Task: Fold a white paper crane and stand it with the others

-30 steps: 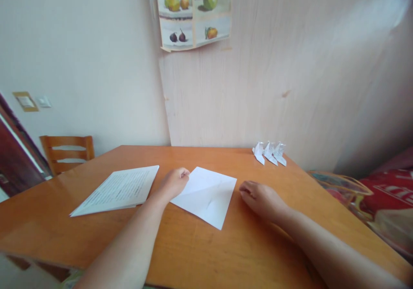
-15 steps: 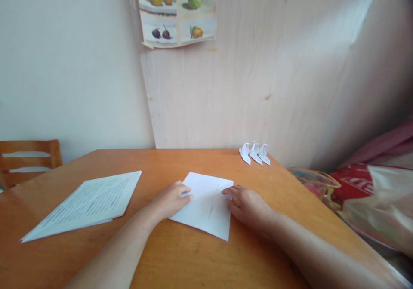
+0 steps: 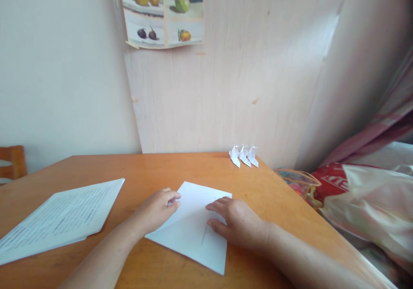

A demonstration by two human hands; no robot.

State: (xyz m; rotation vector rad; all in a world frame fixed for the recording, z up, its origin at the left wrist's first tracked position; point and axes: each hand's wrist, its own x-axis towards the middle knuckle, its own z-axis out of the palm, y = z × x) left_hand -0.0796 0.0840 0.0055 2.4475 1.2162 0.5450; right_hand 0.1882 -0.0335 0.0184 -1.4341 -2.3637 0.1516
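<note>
A white sheet of paper (image 3: 190, 233) with a few small lines of print lies at an angle on the table in front of me. A faint crease or shade line crosses its left part. My left hand (image 3: 159, 209) is at the sheet's left edge, thumb and forefinger apart with a gap between them; the other fingers curl partly out of sight. My right hand (image 3: 234, 220) rests over the sheet's right side, its fingers stretched out and the thumb apart from them, partly covering the print.
On the wooden table (image 3: 155, 168), a stack of printed sheets (image 3: 64, 216) lies to the left. Three folded white paper figures (image 3: 244, 156) stand at the far right corner. Plastic bags (image 3: 371, 211) crowd the table's right side. A chair (image 3: 13, 162) is at far left.
The view has turned right and the sheet appears nearer and larger. My right hand has slid inward over the sheet. My left thumb has drawn back toward the left edge.
</note>
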